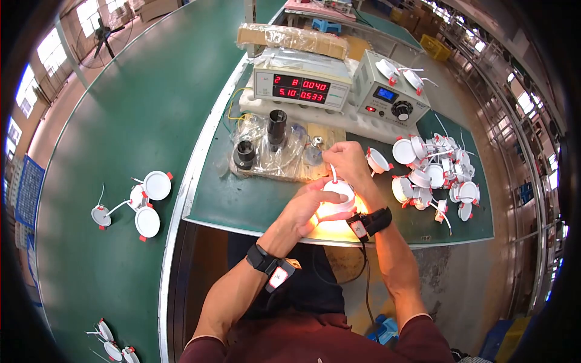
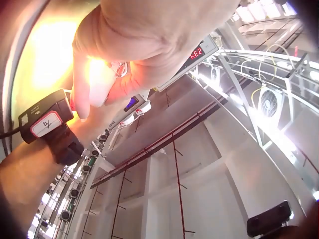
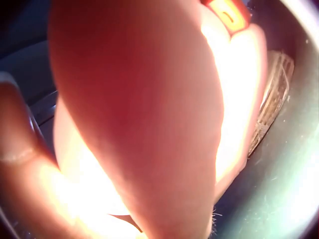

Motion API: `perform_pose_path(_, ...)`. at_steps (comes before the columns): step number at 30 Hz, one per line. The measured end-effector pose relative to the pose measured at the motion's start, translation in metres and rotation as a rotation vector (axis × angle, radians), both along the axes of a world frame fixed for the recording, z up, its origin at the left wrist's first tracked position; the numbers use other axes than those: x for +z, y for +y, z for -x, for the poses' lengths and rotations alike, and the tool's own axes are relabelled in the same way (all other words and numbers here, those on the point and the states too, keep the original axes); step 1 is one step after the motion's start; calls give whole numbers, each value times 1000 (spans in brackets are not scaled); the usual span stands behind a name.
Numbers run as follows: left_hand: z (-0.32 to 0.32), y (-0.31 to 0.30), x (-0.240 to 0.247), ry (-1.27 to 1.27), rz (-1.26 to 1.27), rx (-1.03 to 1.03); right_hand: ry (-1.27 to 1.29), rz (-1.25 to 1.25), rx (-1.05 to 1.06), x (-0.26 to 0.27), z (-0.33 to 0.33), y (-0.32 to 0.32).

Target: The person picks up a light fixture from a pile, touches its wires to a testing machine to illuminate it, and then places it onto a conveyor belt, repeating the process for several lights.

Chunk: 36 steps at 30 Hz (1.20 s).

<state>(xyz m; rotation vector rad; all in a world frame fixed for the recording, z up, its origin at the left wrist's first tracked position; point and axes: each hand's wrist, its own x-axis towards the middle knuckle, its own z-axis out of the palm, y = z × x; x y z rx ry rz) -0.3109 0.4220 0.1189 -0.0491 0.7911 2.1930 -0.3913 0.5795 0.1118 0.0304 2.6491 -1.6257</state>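
Head view: both forearms angle in toward the near edge of the green table (image 1: 242, 202). The left hand (image 1: 305, 209) is cupped around a glowing downlight (image 1: 340, 192) there. The right hand (image 1: 348, 160) is bent over it, pinching its white wire (image 1: 333, 175).

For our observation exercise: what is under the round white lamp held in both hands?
Under the lamp a bright orange glow falls on the green table edge. The left hand grips its side; the right hand pinches its wire. Its lit face is covered.
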Motion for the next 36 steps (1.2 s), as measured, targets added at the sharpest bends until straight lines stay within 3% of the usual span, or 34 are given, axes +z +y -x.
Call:
perform_pose_path(8, -1, 10, -3, -6, 38, 41, 78, -66, -33, 1, -4, -2)
perform_pose_path(11, 0, 10, -20, 54, -29, 114, 228, -165, 91, -11, 4, 7)
perform_pose_path(14, -18, -13, 1, 82, 74, 142, 132, -65, 149, 9, -4, -17)
perform_pose_path(15, -30, -37, 17, 130, 127, 191, -111, 126, 127, 27, -15, -33)
perform_pose_path(16, -50, -65, 32, 181, 183, 221, -105, 277, 235, 36, -26, -52)
perform_pose_path(19, -120, -154, 49, 300, 544, 638, 8, 140, 449, 57, -62, -132)
perform_pose_path(20, -147, -182, 42, 220, 607, 846, -4, 82, 547, 64, -76, -161)
perform_pose_path(21, -173, -222, 29, 494, 1105, 1015, 178, 68, 624, 60, -87, -189)
perform_pose_path(22, -204, -247, 38, 352, 1090, 1158, 360, 56, 700, 51, -97, -218)
perform_pose_path(24, -270, -308, 10, 144, 1350, 1281, 439, 120, 806, 57, -117, -281)
perform_pose_path(25, -302, -326, 8, 83, 1875, 1201, 560, 80, 847, 51, -119, -314)
perform_pose_path(26, -330, -336, 3, 53, 2236, 1133, 687, 41, 881, 41, -117, -348)
perform_pose_path(28, -374, -351, -4, -254, 2400, 1041, 838, -153, 912, 18, -111, -409)
perform_pose_path(30, -401, -357, -18, -328, 2604, 1191, 918, -419, 896, -1, -106, -462)
perform_pose_path(31, -403, -348, -3, -399, 2546, 1232, 957, -508, 881, -11, -103, -482)
perform_pose_path(33, -402, -338, 10, -293, 2489, 1341, 1052, -608, 842, -16, -97, -505)
perform_pose_path(35, -394, -327, 16, -101, 2437, 1471, 992, -587, 953, -19, -90, -513)
perform_pose_path(36, -386, -320, 21, -43, 2257, 1535, 956, -580, 997, -18, -87, -514)
